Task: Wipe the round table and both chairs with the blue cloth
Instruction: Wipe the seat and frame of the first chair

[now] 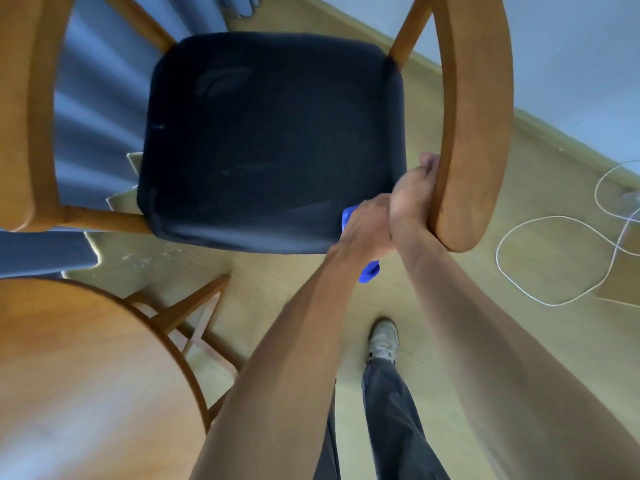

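A wooden chair with a dark navy seat cushion fills the upper middle of the head view. Its curved wooden backrest arcs down the right side. My right hand grips the inner edge of that backrest near its lower end. My left hand is closed around the blue cloth at the seat's near right corner; bits of the cloth stick out above and below the fist. The round wooden table fills the lower left corner.
A white cable loops over the pale floor at the right. Another wooden curved rail stands at the far left before blue curtains. Table legs show under the table's rim. My shoe and trouser leg are below.
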### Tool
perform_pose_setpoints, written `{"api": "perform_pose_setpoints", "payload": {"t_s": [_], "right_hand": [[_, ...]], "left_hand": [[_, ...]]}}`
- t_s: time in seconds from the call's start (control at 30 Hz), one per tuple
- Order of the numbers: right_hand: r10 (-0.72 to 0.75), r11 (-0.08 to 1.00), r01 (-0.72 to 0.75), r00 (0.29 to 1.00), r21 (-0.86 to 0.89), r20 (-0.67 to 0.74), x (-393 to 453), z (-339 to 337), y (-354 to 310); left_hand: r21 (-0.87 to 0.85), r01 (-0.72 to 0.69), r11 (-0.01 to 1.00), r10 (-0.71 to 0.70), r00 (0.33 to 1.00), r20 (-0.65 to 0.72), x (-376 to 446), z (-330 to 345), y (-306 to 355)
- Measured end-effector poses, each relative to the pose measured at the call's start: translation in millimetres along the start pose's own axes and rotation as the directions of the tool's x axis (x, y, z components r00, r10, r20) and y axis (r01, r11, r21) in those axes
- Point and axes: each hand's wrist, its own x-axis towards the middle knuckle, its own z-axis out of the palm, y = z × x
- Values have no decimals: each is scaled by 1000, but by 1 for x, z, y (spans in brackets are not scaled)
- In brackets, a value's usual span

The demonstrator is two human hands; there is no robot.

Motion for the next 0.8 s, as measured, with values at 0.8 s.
{"api": "perform_pose_setpoints", "payload": {"t_s": [0.8], "right_hand": [[-584, 573, 787, 589, -230, 558, -128, 110, 52]], "left_hand": [[-713, 565, 415, -885, 68, -461, -82, -111, -238]]}}
